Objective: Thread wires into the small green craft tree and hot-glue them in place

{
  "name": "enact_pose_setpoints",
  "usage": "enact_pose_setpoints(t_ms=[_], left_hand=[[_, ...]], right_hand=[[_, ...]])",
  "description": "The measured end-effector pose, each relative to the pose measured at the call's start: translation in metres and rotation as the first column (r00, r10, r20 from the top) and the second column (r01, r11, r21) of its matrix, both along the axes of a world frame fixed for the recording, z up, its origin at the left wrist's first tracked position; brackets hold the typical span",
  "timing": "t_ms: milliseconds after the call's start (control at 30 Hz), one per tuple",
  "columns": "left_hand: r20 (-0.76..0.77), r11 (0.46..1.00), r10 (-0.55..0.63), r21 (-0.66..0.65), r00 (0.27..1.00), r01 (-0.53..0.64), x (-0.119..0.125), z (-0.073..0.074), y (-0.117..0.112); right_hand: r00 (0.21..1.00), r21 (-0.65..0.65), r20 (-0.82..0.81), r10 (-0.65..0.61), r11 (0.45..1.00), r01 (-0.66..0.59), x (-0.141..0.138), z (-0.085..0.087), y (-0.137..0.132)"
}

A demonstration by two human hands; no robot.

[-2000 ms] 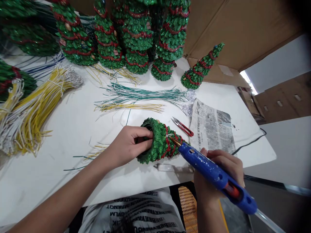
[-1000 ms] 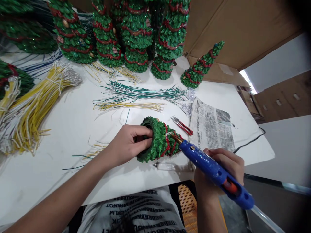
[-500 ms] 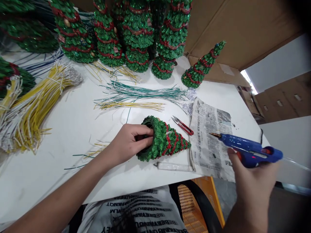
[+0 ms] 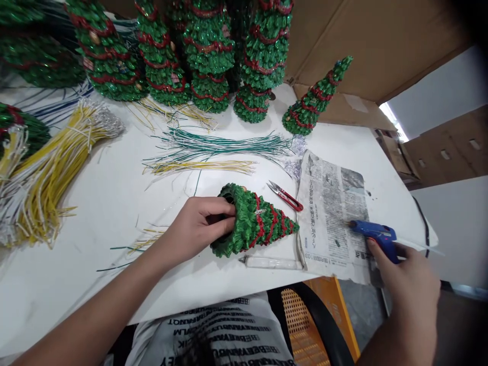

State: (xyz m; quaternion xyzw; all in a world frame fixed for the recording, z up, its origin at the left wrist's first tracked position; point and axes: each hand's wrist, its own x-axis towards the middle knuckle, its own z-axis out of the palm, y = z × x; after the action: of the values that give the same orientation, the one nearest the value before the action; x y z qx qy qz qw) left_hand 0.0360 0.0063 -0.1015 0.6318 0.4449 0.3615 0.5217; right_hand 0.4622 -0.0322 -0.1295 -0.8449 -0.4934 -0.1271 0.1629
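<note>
My left hand (image 4: 198, 226) is closed round the open base of a small green Christmas tree (image 4: 259, 221) with red garlands, which lies on its side on the white table (image 4: 114, 203), tip pointing right. A small silver piece sits on the tree's flank. My right hand (image 4: 407, 287) grips a blue glue gun (image 4: 375, 236) that rests with its nozzle on a sheet of newspaper (image 4: 335, 203) near the table's right edge.
Red snips (image 4: 285, 195) lie just beyond the tree and a clear glue stick (image 4: 272, 263) lies in front of it. Green wires (image 4: 224, 145) and yellow wires (image 4: 49, 173) are spread about. Several finished trees (image 4: 213, 51) stand at the back against cardboard. A black cord (image 4: 423, 223) runs off the right edge.
My right hand has pulled the glue gun off the tree, swung it right and lowered it onto the newspaper. My left hand still holds the tree.
</note>
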Motion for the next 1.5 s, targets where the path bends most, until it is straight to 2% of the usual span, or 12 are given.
enact_pose_setpoints(t_ms=[100,167,200,300,367,467,600,700,833,967,1167,1500], left_hand=[[-0.006,1.0,0.016,-0.021,1.0,-0.017,0.0,0.0,-0.001],[-0.019,0.999,0.025,-0.023,1.0,-0.025,0.0,0.001,-0.001],[-0.029,0.999,0.026,-0.022,0.999,-0.027,0.0,0.002,-0.001],[-0.068,0.999,0.027,-0.017,0.997,-0.028,-0.001,0.003,0.0],[-0.085,1.0,0.027,-0.008,0.996,-0.027,-0.003,0.003,0.0],[-0.092,1.0,0.022,0.009,0.996,-0.021,-0.004,0.003,0.0],[-0.073,0.998,0.037,0.046,0.997,-0.034,-0.003,0.003,0.001],[-0.036,0.997,0.026,0.073,0.999,-0.024,-0.002,0.003,0.001],[-0.036,0.997,0.016,0.081,0.999,-0.013,-0.004,0.001,-0.001],[-0.041,0.997,0.008,0.078,0.999,-0.005,-0.005,0.0,-0.001],[-0.082,0.998,0.009,0.069,0.997,-0.003,-0.003,0.005,0.0],[-0.092,0.999,0.04,0.027,0.995,-0.037,-0.002,0.002,-0.001]], right_hand=[[0.998,0.079,0.004,-0.067,0.995,0.067,-0.009,0.006,0.004],[0.998,0.155,-0.01,-0.065,0.986,0.066,-0.027,0.013,0.007],[0.999,0.236,-0.043,-0.012,0.971,0.022,-0.04,0.017,0.008],[0.959,0.38,-0.075,0.273,0.897,-0.226,-0.092,0.029,0.009],[0.854,0.443,-0.157,0.497,0.808,-0.388,-0.131,0.035,0.008],[0.597,0.491,-0.252,0.762,0.632,-0.6,-0.18,0.039,0.008],[0.312,0.535,-0.343,0.886,0.457,-0.71,-0.217,0.036,0.012],[0.188,0.577,-0.358,0.915,0.375,-0.725,-0.228,0.028,0.013],[0.165,0.614,-0.323,0.932,0.339,-0.713,-0.23,0.016,0.009],[0.175,0.587,-0.28,0.944,0.313,-0.747,-0.228,0.009,0.007],[0.207,0.557,-0.223,0.952,0.299,-0.775,-0.228,0.011,0.009],[0.157,0.55,-0.246,0.957,0.271,-0.79,-0.23,0.014,0.012]])
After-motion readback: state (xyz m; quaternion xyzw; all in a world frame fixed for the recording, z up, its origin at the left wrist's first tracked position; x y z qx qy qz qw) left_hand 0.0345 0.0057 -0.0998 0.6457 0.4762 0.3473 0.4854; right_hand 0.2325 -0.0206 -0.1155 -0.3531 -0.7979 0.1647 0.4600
